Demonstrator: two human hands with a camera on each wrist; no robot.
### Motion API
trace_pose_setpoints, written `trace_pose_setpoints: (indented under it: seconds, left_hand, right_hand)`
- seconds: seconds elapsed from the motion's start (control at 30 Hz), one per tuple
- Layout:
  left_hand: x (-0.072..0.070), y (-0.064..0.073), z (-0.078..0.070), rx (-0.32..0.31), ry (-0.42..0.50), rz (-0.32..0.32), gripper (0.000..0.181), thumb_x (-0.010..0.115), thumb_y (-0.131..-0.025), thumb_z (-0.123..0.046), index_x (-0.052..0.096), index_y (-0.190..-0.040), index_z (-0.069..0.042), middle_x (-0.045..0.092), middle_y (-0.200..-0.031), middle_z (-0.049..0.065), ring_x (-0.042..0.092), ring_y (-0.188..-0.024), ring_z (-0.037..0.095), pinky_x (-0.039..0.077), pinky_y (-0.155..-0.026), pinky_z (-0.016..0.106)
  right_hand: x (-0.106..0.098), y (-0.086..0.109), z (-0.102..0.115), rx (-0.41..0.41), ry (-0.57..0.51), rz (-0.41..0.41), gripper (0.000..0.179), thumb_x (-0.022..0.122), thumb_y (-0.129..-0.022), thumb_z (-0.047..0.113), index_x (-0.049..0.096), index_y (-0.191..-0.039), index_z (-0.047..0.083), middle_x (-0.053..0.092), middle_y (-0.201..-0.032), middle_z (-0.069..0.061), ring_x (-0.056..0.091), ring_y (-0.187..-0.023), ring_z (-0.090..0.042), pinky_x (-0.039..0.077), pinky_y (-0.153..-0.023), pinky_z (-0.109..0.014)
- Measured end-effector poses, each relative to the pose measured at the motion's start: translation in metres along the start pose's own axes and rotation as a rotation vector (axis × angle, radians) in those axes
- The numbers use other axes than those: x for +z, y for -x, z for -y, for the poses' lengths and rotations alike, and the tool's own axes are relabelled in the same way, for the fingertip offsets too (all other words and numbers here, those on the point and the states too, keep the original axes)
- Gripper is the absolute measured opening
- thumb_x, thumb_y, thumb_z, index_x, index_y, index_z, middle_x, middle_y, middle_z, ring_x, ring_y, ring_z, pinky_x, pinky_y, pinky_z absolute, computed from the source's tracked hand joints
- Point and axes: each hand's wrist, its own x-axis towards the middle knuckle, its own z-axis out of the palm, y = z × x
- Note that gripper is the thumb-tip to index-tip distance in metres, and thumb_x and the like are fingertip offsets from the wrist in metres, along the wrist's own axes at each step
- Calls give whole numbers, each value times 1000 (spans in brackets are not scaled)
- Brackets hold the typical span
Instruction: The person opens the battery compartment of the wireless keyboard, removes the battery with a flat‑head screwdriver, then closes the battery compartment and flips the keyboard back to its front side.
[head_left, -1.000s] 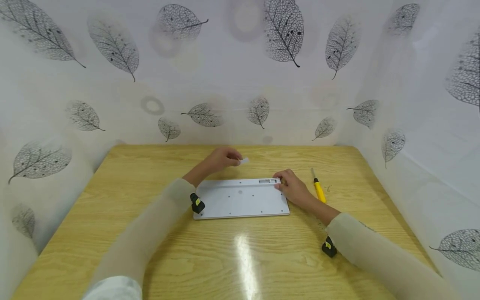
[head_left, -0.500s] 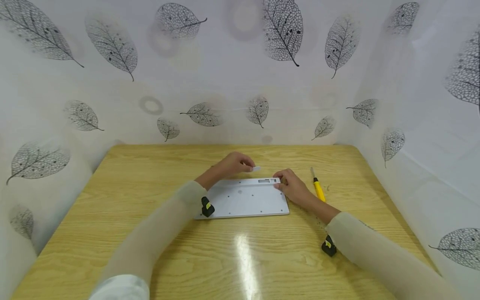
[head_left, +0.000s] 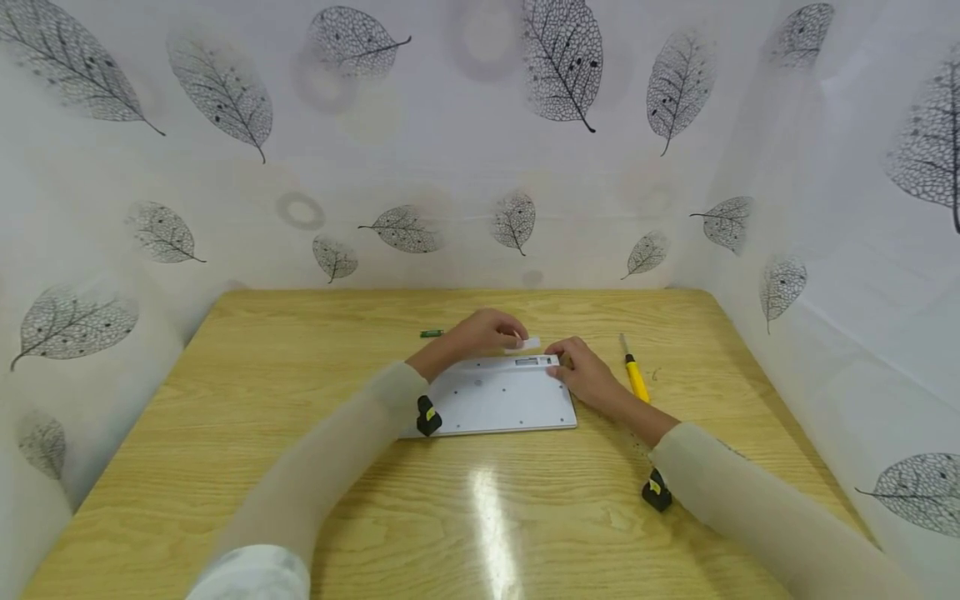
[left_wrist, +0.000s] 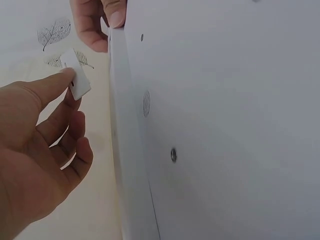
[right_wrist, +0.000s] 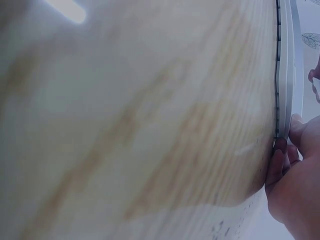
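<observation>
A white keyboard (head_left: 502, 404) lies face down on the table, its underside dotted with screws. Near its far right corner, a small battery slot (head_left: 527, 362) is uncovered. My left hand (head_left: 483, 332) pinches a small white battery cover (head_left: 532, 342) just beyond the keyboard's far edge. In the left wrist view the cover (left_wrist: 75, 75) sits between thumb and fingers, tilted, apart from the keyboard. My right hand (head_left: 588, 377) grips the far right corner of the keyboard. The right wrist view has its thumb and fingers around the keyboard's edge (right_wrist: 287, 65).
A green battery (head_left: 432, 333) lies on the wooden table (head_left: 300, 367) behind the left forearm. To the right of the right hand is a yellow-handled screwdriver (head_left: 637, 379). A leaf-patterned curtain (head_left: 450, 167) stands around the back and sides.
My left hand has moved right with the battery cover, toward the keyboard's slot corner. The green battery has come into view behind the forearm. My right hand keeps its hold.
</observation>
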Motion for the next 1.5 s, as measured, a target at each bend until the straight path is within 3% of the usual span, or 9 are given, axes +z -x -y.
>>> trace_pose_setpoints:
  seconds: [0.3,0.6,1.07,1.5]
  left_hand:
    - [11,-9,-5,8,-2,40,19,65,-100,-25,74,-115,-17,72,-118,-1,64,-100,12,53,-83,29]
    - [17,-14,-9,-1,-25,38,15,67,-98,-22,75,-110,-17,73,-113,-2,65,-102,13,53,-87,30]
    - [25,-14,-8,5,-26,53,14,65,-99,-21,77,-106,-16,74,-104,-4,59,-89,12,48,-78,25]
    - [27,-9,-10,-46,3,25,15,65,-99,-19,78,-105,-13,74,-102,-2,60,-87,12,48,-76,24]
  right_hand:
    - [-1,2,-1,-19,-29,1,34,59,-102,18,54,-133,4,52,-125,-13,47,-88,-22,40,-76,-34]
    - [0,1,-1,0,-33,9,33,59,-103,20,54,-133,7,52,-126,-11,47,-88,-22,39,-76,-36]
    - [1,2,-1,-21,-32,-7,26,58,-103,17,57,-128,10,51,-121,-11,47,-88,-23,40,-76,-37]
    - [0,2,0,-18,-30,0,26,59,-103,18,57,-128,10,51,-121,-11,47,-86,-21,40,-75,-34]
